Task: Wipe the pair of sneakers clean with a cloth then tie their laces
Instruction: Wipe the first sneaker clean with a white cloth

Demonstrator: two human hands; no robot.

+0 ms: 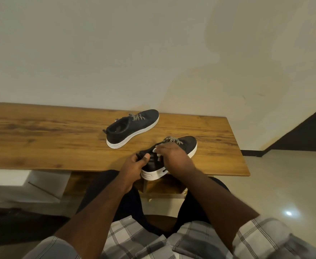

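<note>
On the table [41,139], near sneaker [186,144] in both hands.

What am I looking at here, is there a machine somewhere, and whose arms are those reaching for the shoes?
No machine: a person wears a camera on the head, looking down at their own arms. On the wooden table lie two black sneakers with white soles. The far sneaker rests alone. The near sneaker sits at the table's front edge. The left hand grips its heel, fingers curled round it. The right hand lies over its opening, beside the laces. No cloth can be made out.
</note>
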